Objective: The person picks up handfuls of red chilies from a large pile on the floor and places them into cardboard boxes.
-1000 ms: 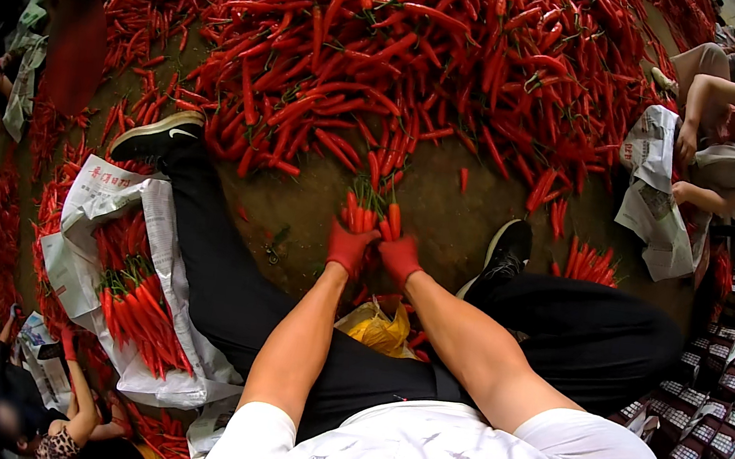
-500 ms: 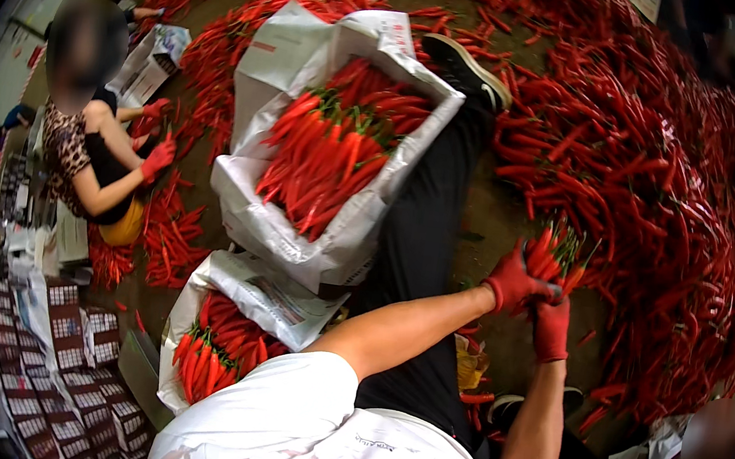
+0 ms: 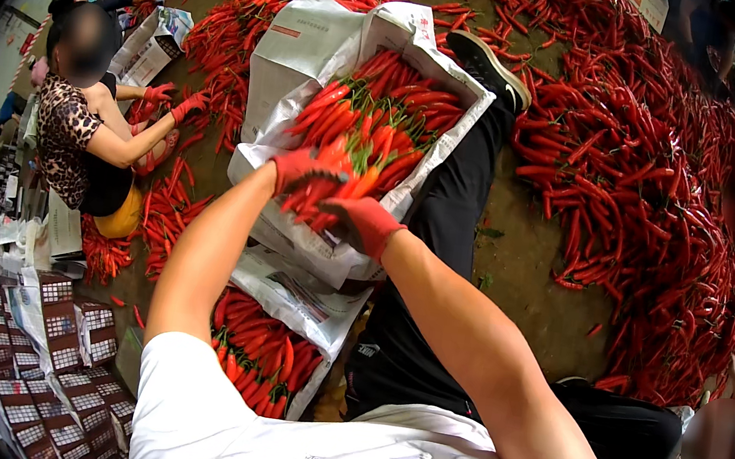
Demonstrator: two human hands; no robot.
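Both my hands wear red gloves with dark palms and are over the near end of a paper-lined box (image 3: 262, 102) of red chili peppers (image 3: 431, 99). My left hand (image 3: 302, 173) curves over a bunch of chili peppers (image 3: 355, 165) whose green stems point away from me; its fingers are slightly blurred. My right hand (image 3: 368, 226) presses against the near right side of the same bunch, its fingers closed around the lower ends. The bunch lies on the other peppers inside the box, and its underside is hidden.
A second paper-lined container (image 3: 332, 322) of peppers stands nearer to me. Heaped chili peppers (image 3: 662, 175) cover the floor at right and far. My leg (image 3: 451, 194) stretches along the box's right side. A person (image 3: 74, 131) in red gloves sits at left, near stacked printed cartons (image 3: 45, 354).
Both hands have swung left from beside the floor heap to the box, bringing a bunch of chili peppers into it. The person at left has shifted their hands.
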